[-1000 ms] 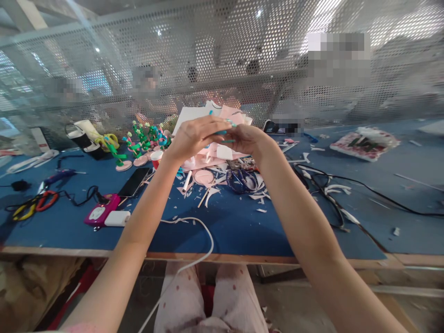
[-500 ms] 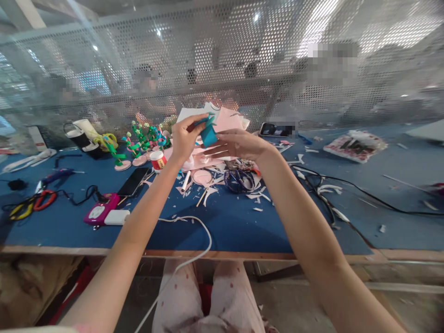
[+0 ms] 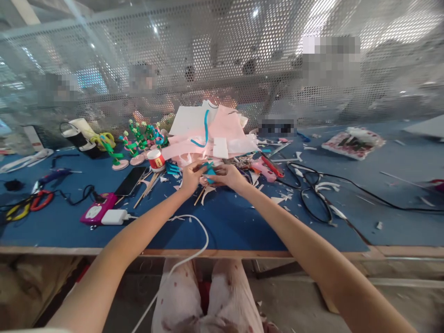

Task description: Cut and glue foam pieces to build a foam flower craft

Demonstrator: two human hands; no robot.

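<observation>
My left hand (image 3: 190,175) and my right hand (image 3: 227,175) meet low over the blue table (image 3: 229,222), fingers pinched together on a small teal foam piece (image 3: 209,169). They sit just in front of a heap of pink and white foam sheets (image 3: 215,134) with a teal strip lying across it. White scraps and thin sticks lie under the hands. A small red and white cup (image 3: 156,160) stands just left of my left hand.
Green and pink foam figures on round bases (image 3: 133,143) stand at the back left. A phone (image 3: 130,181), a magenta device (image 3: 93,212) with a white charger and cable, a pink glue gun (image 3: 265,167) and black cables (image 3: 322,194) lie around. A perforated metal screen rises behind.
Both hands have dropped from head height to the table surface, still together on the teal piece. The scissors seen earlier near the scraps are now hidden behind my hands.
</observation>
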